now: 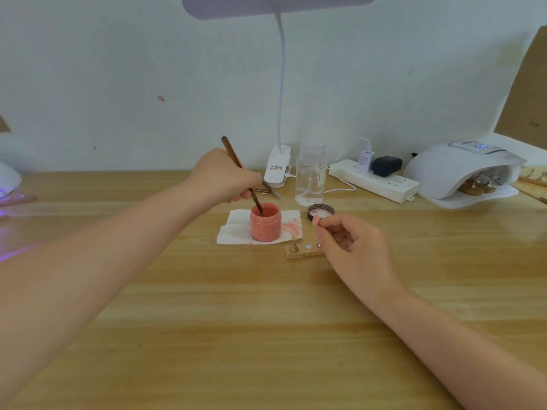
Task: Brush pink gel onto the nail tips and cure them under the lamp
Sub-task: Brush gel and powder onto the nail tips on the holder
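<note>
desk [266, 335]: light wood, grain running left to right
centre: white tissue [233, 229] stained pink, wooden nail stand [305, 252], jar lid [321, 210]
back edge: clip lamp base [277, 170], clear pump bottle [310, 176], power strip [374, 180]
right: white curing lamp [461, 170]

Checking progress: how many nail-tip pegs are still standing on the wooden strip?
2: one peg at the wooden strip's left end, one beside the right hand, which may hide more.

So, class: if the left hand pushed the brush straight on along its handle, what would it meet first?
The left hand holds the brush with its tip already inside the pink gel jar, so probably the gel, then the jar's bottom.
</note>
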### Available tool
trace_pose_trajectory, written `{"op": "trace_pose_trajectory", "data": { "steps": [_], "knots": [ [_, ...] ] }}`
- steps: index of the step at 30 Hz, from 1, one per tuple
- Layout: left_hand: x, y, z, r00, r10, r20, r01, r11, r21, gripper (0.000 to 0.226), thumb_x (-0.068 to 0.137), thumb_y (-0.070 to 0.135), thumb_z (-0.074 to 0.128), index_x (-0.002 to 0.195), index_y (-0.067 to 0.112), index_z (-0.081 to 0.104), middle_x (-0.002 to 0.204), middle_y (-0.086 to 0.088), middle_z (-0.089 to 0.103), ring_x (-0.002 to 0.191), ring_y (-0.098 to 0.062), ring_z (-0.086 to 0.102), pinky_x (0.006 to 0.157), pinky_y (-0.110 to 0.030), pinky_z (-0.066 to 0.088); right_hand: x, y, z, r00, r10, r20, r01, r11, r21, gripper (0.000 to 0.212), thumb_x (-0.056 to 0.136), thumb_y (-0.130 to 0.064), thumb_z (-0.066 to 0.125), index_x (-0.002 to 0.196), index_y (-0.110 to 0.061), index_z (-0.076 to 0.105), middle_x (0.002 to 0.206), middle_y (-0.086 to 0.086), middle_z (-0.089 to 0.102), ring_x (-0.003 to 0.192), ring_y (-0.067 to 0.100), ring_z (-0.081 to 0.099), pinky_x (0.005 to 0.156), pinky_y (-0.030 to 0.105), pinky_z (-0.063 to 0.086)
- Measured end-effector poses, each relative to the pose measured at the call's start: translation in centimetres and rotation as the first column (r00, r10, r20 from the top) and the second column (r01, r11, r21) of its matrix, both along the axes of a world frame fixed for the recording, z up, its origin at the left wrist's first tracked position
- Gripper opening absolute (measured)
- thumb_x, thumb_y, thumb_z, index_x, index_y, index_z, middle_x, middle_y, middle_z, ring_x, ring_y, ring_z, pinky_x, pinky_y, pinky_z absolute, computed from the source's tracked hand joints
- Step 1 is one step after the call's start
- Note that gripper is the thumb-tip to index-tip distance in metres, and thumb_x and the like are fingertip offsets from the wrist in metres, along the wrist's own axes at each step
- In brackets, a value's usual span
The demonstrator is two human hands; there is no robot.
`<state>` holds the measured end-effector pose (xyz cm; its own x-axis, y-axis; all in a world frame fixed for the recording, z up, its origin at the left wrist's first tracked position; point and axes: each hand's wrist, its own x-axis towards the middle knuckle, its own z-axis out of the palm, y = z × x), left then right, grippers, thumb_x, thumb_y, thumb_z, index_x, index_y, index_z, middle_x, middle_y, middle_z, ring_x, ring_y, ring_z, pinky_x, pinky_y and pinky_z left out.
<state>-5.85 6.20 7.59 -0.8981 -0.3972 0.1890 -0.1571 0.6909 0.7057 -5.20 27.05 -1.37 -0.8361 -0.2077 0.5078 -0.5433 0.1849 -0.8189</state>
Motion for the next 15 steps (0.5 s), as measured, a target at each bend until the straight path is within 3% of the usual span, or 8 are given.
{"op": "trace_pose_trajectory", "data": {
  "steps": [6, 9, 12, 15],
  "knots": [
    [-0.5, 0.5, -0.8, 0.996, -0.032, 0.079, 0.034, 0.999, -0.018, 0.018, 0.075, 0.014, 0.058, 0.058, 0.011, 0.063, 0.049, 0.003, 0.064, 0.044, -0.009, 0.055, 0.055, -0.026, 0.051, -0.1, -0.1, -0.1, 1.000, -0.008, -0.008, 0.008, 1.000, -0.016, 0.022, 0.084, -0.005, 0.066, 0.077, -0.026, 0.066, 0.071, 0.001, 0.067, 0.067, 0.022, 0.062, 0.066, 0.035, 0.052],
    [-0.5, 0.4, -1.2, 0.993, -0.031, 0.115, 0.031, 1.000, 0.006, 0.016, 0.074, 0.014, 0.058, 0.062, 0.007, 0.066, 0.065, -0.009, 0.071, 0.055, -0.018, 0.057, 0.066, -0.034, 0.055, -0.1, -0.1, -0.2, 1.000, 0.000, -0.004, 0.000, 1.000, -0.026, 0.018, 0.084, -0.005, 0.066, 0.079, -0.023, 0.067, 0.072, 0.003, 0.067, 0.067, 0.024, 0.062, 0.066, 0.036, 0.052],
    [-0.4, 0.1, -1.3, 0.997, -0.025, 0.077, 0.019, 0.998, 0.067, 0.014, 0.075, 0.015, 0.059, 0.064, 0.009, 0.065, 0.054, 0.000, 0.067, 0.048, -0.012, 0.055, 0.054, -0.025, 0.051, -0.1, -0.1, -0.2, 1.000, -0.003, -0.007, 0.002, 1.000, -0.022, 0.018, 0.084, -0.005, 0.066, 0.080, -0.022, 0.068, 0.073, 0.003, 0.068, 0.067, 0.023, 0.061, 0.066, 0.036, 0.052],
    [-0.2, -1.0, -1.1, 1.000, 0.030, 0.007, -0.030, 0.971, 0.238, 0.011, 0.077, 0.015, 0.061, 0.070, 0.009, 0.066, 0.048, 0.003, 0.063, 0.039, -0.007, 0.051, 0.044, -0.019, 0.043, -0.2, -0.1, -0.2, 1.000, -0.010, -0.009, 0.009, 1.000, -0.011, 0.021, 0.084, -0.006, 0.067, 0.078, -0.026, 0.066, 0.073, 0.003, 0.068, 0.067, 0.023, 0.062, 0.067, 0.037, 0.053]
  ]
}}
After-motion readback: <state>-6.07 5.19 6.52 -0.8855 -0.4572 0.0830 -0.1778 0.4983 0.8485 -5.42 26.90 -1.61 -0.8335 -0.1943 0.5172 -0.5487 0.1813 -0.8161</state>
